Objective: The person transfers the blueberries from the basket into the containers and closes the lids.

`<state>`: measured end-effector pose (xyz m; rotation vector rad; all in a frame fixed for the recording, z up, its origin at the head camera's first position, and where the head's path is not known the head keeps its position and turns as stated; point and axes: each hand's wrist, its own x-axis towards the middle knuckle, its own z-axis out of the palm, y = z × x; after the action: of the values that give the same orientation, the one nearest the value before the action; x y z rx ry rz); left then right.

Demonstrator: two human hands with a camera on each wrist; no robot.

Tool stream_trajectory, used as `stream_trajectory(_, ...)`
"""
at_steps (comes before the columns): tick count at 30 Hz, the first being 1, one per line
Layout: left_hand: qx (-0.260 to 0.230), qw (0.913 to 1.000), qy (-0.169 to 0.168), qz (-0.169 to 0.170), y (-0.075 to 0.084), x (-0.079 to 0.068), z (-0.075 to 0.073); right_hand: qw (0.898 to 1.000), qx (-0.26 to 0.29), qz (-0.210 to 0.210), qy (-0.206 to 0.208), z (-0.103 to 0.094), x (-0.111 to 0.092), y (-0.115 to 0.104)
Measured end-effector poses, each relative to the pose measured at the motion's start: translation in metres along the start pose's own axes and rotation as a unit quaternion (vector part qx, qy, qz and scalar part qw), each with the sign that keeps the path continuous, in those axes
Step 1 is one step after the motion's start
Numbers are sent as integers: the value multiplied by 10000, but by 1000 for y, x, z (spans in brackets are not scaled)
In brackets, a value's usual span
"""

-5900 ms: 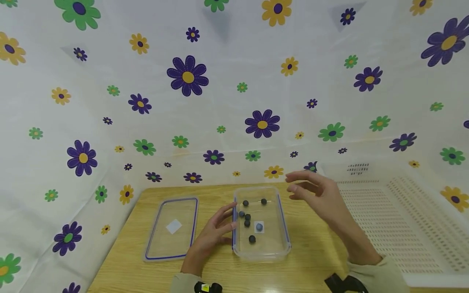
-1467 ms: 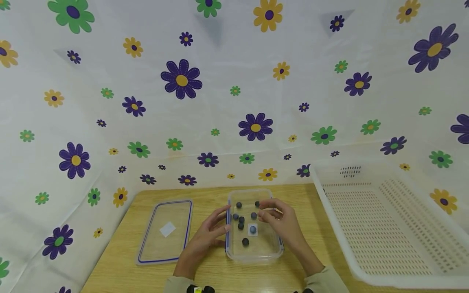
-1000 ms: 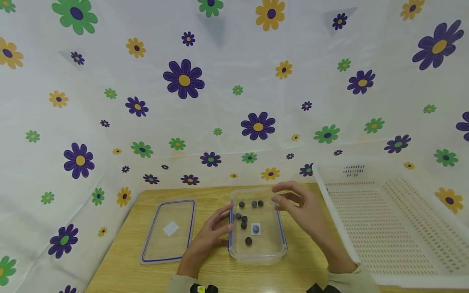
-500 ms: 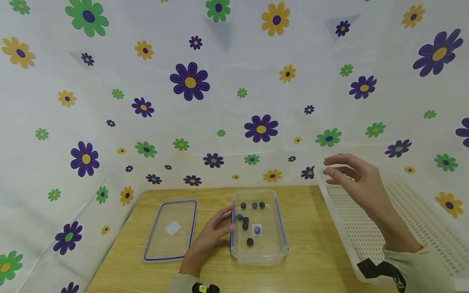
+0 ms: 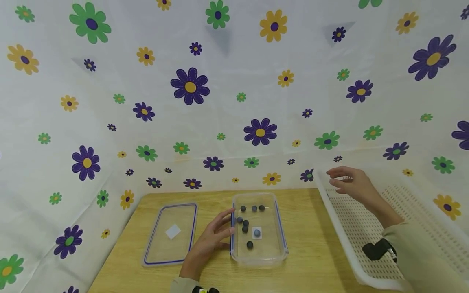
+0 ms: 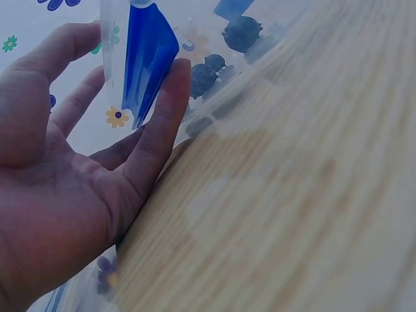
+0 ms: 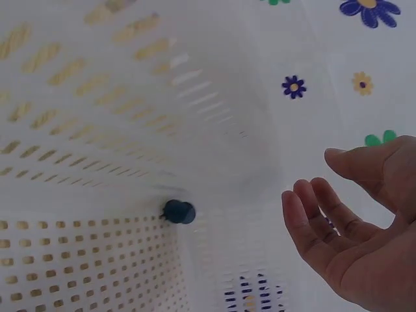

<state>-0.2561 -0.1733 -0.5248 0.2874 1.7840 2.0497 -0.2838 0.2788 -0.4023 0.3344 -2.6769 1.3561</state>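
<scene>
Left hand [image 5: 207,243]: fingers wide, touching container [image 5: 267,249] | Right hand [image 5: 356,186]: fingers loosely parted over basket [image 5: 357,234]

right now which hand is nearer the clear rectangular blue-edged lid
Left. The left hand is beside the lid; the right hand is farther, at the white plastic basket.

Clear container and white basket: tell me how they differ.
The clear container is see-through and solid-walled; the white basket is perforated. The container is smaller, the basket larger. The left hand touches the container's side; the right hand is raised near the basket's far end, touching nothing visible. Both are open-topped, with at least one dark berry inside.
</scene>
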Motion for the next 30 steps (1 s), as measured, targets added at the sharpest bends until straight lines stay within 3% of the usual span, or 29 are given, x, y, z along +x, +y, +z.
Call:
stream_trajectory(4,2,10000,-30,17,-1,-1,0,9982,-95,462,-366,6,7,20)
stream_trajectory(11,-33,9999,-70,78,-1,0,0,9870,402,1245,-938,8,8,44)
stream_trajectory(22,-34,10000,-30,50,3,0,1,9685,1065,1862,-1263,15,12,66)
stream_trajectory(30,-124,9999,-78,34,1,0,1,9644,1285,1872,-1359,19,9,64)
